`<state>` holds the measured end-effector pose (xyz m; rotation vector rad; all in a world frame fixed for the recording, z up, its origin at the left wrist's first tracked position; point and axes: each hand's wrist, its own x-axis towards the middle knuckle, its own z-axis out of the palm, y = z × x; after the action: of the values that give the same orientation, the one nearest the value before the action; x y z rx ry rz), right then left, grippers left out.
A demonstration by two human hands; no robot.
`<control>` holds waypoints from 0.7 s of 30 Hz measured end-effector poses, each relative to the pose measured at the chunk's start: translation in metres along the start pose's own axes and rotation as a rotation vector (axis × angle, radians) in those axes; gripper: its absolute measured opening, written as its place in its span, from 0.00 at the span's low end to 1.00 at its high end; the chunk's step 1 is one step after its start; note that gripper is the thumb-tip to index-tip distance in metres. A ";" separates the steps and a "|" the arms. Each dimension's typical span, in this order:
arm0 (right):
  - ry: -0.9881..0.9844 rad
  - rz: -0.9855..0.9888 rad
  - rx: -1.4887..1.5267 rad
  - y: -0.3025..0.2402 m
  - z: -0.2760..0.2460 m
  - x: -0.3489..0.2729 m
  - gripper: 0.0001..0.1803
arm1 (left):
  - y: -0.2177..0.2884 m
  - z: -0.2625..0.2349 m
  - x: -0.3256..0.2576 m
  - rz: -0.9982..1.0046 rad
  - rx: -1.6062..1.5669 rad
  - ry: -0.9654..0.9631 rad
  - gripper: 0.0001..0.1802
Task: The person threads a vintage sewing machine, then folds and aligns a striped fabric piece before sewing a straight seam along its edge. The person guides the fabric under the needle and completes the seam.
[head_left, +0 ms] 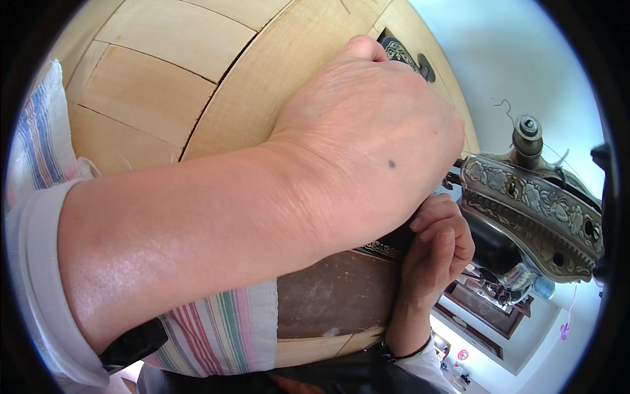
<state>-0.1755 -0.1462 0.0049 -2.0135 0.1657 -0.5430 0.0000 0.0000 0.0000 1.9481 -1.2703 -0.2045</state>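
The sewing machine [531, 210] stands at the right of the wooden table [164, 79], its ornate metal faceplate turned toward the camera and its black body behind; it looks heavy, rigid cast metal that will not shift under a light touch, so it is best steadied by the body or bed and worked only at its small parts; the parts by the needle end are fine and likely sharp, and the loose thread curling above the top knob is thin and easily snapped, so a fingertip pinch would suit it.

The left hand [374, 144] reaches across the whole view from the lower left, forearm bare below a pushed-up white sleeve [33, 276], back of the hand uppermost, fingers curled down and away toward the faceplate; what they grip cannot be told, since the fingertips are hidden behind the knuckles.

The right hand [436, 246] comes up from the lower edge beneath the left, fingers bent into a loose fist just beside the machine's underside, apparently closed on something small, though the thing itself is hidden.

A striped cloth [223, 328] lies on the table's near edge under the left forearm.
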 end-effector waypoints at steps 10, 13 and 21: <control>0.079 0.137 0.150 0.005 -0.015 -0.015 0.17 | 0.001 0.000 0.004 0.085 -0.623 -0.065 0.03; 0.168 0.217 0.242 0.015 -0.010 -0.026 0.19 | 0.006 -0.023 0.000 0.119 -1.150 -0.359 0.02; 0.170 0.243 0.059 0.009 -0.003 -0.021 0.09 | 0.045 -0.044 -0.006 0.617 -1.510 -0.237 0.06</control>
<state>-0.1948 -0.1463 -0.0085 -1.8564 0.4862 -0.5558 -0.0124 0.0191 0.0590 0.2428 -1.1743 -0.7954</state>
